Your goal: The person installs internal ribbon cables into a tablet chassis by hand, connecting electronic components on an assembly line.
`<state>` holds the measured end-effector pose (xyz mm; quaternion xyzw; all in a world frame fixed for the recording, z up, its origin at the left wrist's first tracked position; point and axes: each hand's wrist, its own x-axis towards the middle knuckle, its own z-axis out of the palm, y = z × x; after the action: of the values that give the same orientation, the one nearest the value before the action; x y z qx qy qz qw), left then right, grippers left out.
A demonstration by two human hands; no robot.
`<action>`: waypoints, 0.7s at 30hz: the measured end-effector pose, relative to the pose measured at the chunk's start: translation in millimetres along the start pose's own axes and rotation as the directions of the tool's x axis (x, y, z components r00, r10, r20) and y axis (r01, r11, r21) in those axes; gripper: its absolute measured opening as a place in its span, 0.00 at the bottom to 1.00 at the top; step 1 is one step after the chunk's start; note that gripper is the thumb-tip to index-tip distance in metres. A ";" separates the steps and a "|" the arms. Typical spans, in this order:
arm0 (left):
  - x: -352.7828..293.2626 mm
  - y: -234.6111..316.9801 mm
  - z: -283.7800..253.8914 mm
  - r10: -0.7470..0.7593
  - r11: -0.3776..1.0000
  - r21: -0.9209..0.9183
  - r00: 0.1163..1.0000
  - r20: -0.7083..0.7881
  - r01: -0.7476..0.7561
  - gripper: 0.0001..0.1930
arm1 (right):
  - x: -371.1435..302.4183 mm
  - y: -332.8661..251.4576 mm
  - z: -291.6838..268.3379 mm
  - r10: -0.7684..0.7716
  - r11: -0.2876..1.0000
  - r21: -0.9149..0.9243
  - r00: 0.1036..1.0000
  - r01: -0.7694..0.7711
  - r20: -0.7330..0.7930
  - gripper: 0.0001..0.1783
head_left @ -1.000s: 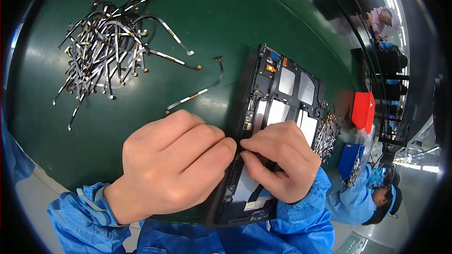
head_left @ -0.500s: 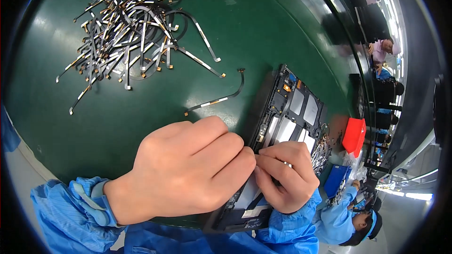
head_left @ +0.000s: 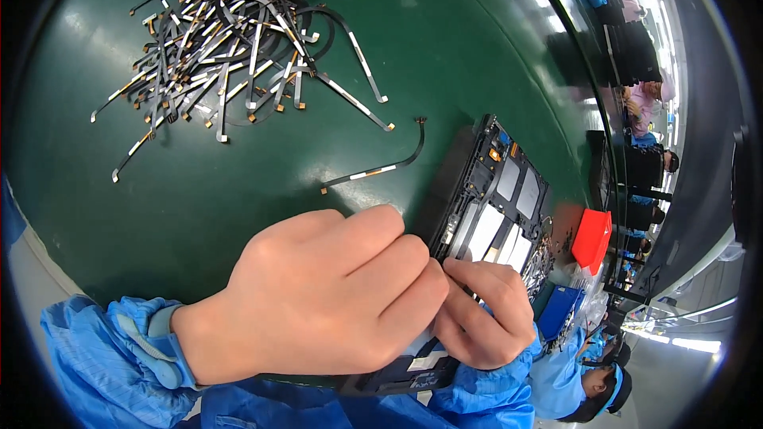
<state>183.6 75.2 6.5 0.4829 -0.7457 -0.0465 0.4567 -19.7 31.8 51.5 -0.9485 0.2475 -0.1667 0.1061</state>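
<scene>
An opened tablet-like device (head_left: 506, 183), with a black frame and silver and white panels inside, lies tilted in front of me. My left hand (head_left: 334, 298) is closed in a pinch at its left edge, the fingertips turned away from view. Right beside it, my right hand (head_left: 489, 314) is curled over the device, thumb and fingers pinched together close to the left fingertips. Whatever they pinch is hidden. A single black flex cable (head_left: 373, 170) with a white strip lies on the green table, just beyond my left hand.
A heap of similar flex cables (head_left: 230, 48) covers the far left of the green table (head_left: 413, 40). Right of the device are more small cables (head_left: 540, 266), a red bin (head_left: 592, 241) and a blue bin (head_left: 559, 311). A co-worker in blue (head_left: 560, 381) sits at the lower right.
The view has shifted slightly. Both hands stay pinched together at the device's edge, the left now covering a little more of it.
</scene>
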 end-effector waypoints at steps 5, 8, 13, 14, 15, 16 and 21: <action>-2.5 -5.8 -3.6 -0.019 1.000 0.013 0.999 0.036 0.018 0.13 | 16.3 1.0 -1.7 -0.111 0.991 -0.058 0.989 0.118 0.099 0.19; 0.1 -0.6 -9.0 -0.035 0.999 0.012 0.997 0.073 0.034 0.14 | 22.6 -0.4 -6.6 -0.117 0.990 -0.062 0.985 0.125 0.129 0.17; -3.2 1.0 1.4 -0.043 0.999 0.000 0.999 -0.032 0.043 0.13 | 20.6 -4.8 -4.0 -0.085 0.995 -0.045 0.989 0.091 0.120 0.15; -3.2 -0.9 2.3 -0.050 0.999 -0.013 0.998 -0.034 0.049 0.13 | 21.6 -6.6 -4.5 -0.065 0.996 -0.049 0.989 0.072 0.130 0.15; -2.1 -1.8 1.9 -0.053 0.998 -0.024 0.998 -0.034 0.053 0.12 | 23.0 -9.8 -5.3 -0.038 0.998 -0.052 0.990 0.046 0.139 0.14; -1.8 -2.3 0.8 -0.039 0.999 -0.021 0.999 -0.037 0.038 0.12 | 25.1 -12.0 -7.2 -0.038 0.997 -0.061 0.991 0.047 0.128 0.14; -1.9 -6.9 -11.7 -0.056 0.998 0.036 0.998 0.030 0.055 0.12 | 18.7 -20.2 -23.5 0.096 0.995 -0.029 0.990 -0.093 0.100 0.15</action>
<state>197.0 77.3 8.6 0.5107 -0.7398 -0.0535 0.4348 -4.2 36.9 83.8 -0.9442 0.2883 -0.1103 0.1148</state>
